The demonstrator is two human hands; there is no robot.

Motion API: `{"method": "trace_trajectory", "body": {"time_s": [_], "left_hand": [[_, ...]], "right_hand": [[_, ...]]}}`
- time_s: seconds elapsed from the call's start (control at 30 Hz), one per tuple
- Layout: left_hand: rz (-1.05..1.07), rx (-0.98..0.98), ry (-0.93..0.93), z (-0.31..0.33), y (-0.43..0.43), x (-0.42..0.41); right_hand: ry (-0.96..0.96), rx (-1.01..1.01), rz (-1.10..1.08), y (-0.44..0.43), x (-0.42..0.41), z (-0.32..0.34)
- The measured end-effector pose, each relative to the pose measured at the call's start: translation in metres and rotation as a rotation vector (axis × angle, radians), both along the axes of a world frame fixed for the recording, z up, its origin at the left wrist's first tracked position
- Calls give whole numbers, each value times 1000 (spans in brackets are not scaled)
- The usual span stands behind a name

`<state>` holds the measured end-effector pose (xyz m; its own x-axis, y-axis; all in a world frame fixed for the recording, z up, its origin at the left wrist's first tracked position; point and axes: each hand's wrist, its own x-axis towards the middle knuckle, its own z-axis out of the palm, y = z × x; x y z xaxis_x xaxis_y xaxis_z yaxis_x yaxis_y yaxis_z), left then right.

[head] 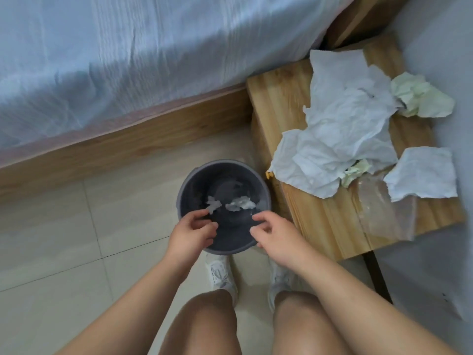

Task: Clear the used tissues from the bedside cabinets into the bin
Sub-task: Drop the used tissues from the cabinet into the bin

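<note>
A dark grey round bin [194, 180] stands on the floor beside the wooden bedside cabinet [330, 226]. Two small white tissue scraps [240, 204] show inside its mouth, one of them right at my left index fingertip. My left hand [192, 233] and my right hand [277, 235] hover over the bin's near rim, fingers loosely spread, nothing clearly held in either. On the cabinet top lies a pile of crumpled white tissues [345, 129], a separate white tissue [422, 172] at the right edge, and a pale yellow crumpled tissue [419, 98] further back.
A bed with a pale blue cover [140, 55] and a wooden frame [128, 144] runs along the left and back. A grey wall [440, 252] is close on the right. The floor is beige tile [64, 239]. My knees and white shoes [221, 272] are just behind the bin.
</note>
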<state>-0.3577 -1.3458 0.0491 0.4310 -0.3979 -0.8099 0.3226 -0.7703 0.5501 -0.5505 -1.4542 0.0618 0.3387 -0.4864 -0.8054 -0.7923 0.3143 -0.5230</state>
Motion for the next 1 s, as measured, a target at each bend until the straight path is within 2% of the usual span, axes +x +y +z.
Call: {"method": "trace_trajectory", "body": {"time_s": [0.17, 0.33, 0.43, 0.5, 0.67, 0.73, 0.8, 0.9, 1.0], "left_hand": [[-110, -105, -71, 41, -41, -30], [-283, -241, -120, 84, -100, -61], [-415, -278, -177, 102, -141, -82], [-545, -308, -281, 108, -168, -96], [-882, -437, -721, 104, -230, -130], [-1014, -434, -879, 94, -245, -137], [-1095, -392, -960, 85, -257, -140], [-1158, -353, -957, 69, -269, -142], [-1052, -385, -870, 62, -274, -140]], "right_hand": [[-55, -25, -83, -11, -26, 49], [-28, -221, -51, -50, -68, 94], [13, -322, -148, -81, -105, 109], [58, -410, -259, -102, -131, 114], [239, -705, -416, -142, -188, 104], [310, -703, -387, -153, -201, 92], [386, -652, -289, -160, -208, 81], [470, -636, -96, -163, -214, 64], [450, -730, -131, -168, -217, 52]]}}
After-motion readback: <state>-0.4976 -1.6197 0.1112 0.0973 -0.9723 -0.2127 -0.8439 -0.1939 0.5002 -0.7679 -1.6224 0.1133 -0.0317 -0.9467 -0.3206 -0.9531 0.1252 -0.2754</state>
